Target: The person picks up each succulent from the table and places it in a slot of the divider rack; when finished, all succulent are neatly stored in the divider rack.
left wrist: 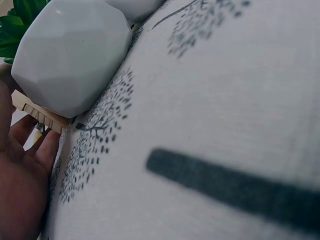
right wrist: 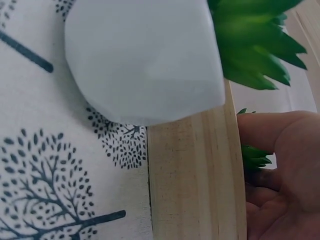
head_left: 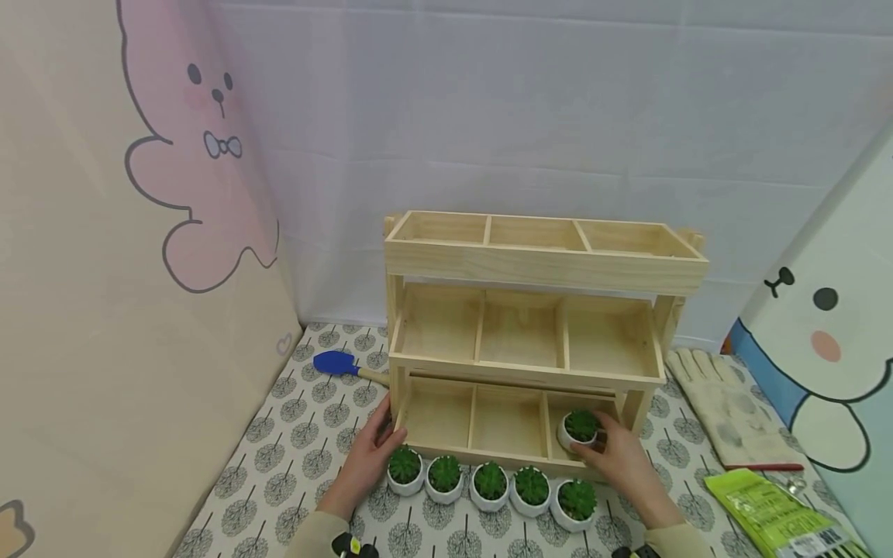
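In the bottom right compartment (head_left: pixel 562 402), a potted succulent (head_left: pixel 578 428) in right hand's (head_left: pixel 622 459) pinch; shelf (head_left: pixel 544 266) in left hand's (head_left: pixel 367 459) grip.

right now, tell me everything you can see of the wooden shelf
The wooden shelf looks to be of pale, unpainted wood with visible grain. It has three open-topped trays, one above another, each split by two dividers into three compartments, carried between posts at both ends. It stands upright on the patterned cloth. The left hand holds its lower left end. The right hand grips a potted plant in the bottom tray's right compartment; whether the pot touches wood is unclear.
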